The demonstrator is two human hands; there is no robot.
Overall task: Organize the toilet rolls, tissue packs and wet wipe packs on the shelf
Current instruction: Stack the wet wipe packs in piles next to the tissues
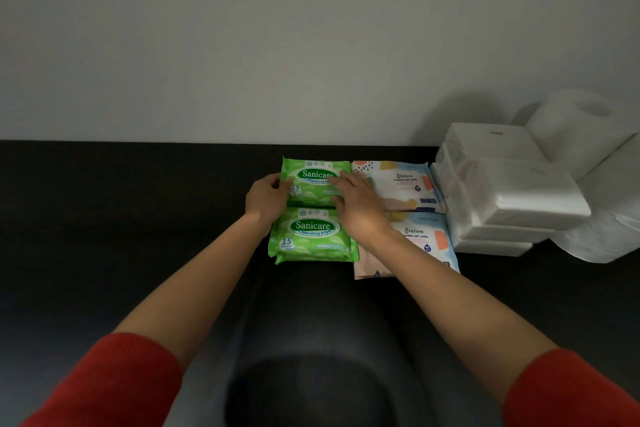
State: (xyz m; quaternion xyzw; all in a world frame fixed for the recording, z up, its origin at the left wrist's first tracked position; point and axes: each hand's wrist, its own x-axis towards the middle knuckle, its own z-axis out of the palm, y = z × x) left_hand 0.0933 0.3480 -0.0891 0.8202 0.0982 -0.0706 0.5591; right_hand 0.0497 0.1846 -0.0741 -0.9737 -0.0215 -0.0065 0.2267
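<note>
Two green Sanicare wet wipe packs lie on the dark shelf [138,218], a far pack [311,180] and a near pack [311,236]. My left hand [265,199] holds the far green pack's left edge, fingers curled round it. Fingers fairly straight, my right hand [356,208] rests on its right side. To the right lie two pastel wet wipe packs, one far [401,184], one near [422,239]. White tissue packs [512,194] are stacked further right. White toilet rolls [575,128] stand at the far right against the wall.
A pale wall [277,45] rises behind the shelf. The shelf's left half is bare dark surface. My dark-clothed legs [311,357] show below the front edge, and red sleeves cover both upper forearms.
</note>
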